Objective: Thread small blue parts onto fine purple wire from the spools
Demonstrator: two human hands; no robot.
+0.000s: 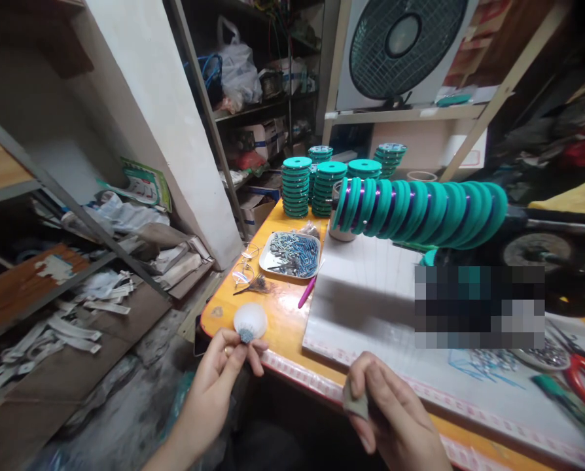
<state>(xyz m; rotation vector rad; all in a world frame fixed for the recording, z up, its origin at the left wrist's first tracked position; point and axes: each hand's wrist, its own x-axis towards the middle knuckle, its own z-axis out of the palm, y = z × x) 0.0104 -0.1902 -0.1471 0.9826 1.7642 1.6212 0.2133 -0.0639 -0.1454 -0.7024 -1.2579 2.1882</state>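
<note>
My left hand [221, 369] is at the table's front edge, its fingertips closed in a pinch. At them is a small clump of blue-grey pieces [246, 335], too small to name, against a round whitish dish [251, 316]. My right hand [388, 409] is in front of the white board, its fingers curled around a small grey-green flap of material [356, 403]. Whether that is cloth or sandpaper I cannot tell. Beyond my left hand stands a white tray [302, 275] full of small blue and greenish rod-shaped parts [292, 254].
Green spools [296, 186] stand stacked at the back. A horizontal row of green spools [420, 209] hangs over the white board [332, 324]. A purple pen [307, 292], a dark brush [256, 285] and glasses [244, 275] lie leftward; red-handled scissors [582, 376] lie right.
</note>
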